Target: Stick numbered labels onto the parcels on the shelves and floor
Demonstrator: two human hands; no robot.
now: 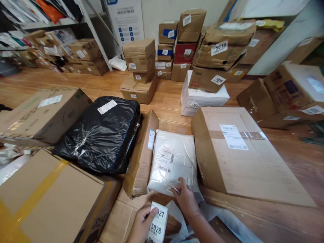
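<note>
My left hand [143, 219], low in the middle, is closed on a strip of white number labels [157, 227]. The numbers 5027 and 5028 can be read on it; its lower end runs out of view. Between thumb and forefinger my right hand [186, 199] pinches a small, crumpled-looking white sticker [173, 188], over the near end of a white plastic parcel [174, 155]. Whether the sticker touches the parcel, I cannot tell. Printed text and a barcode show on the parcel, which lies between a narrow carton [141, 158] and a large brown box [243, 162].
A black-wrapped parcel [101, 131] and a yellow-taped box [48, 199] lie to the left. Numbered cartons [139, 57] stand stacked by the wall, a worn box [225, 47] among them. Shelves [63, 23] of packages fill the far left; more boxes [298, 91] sit right.
</note>
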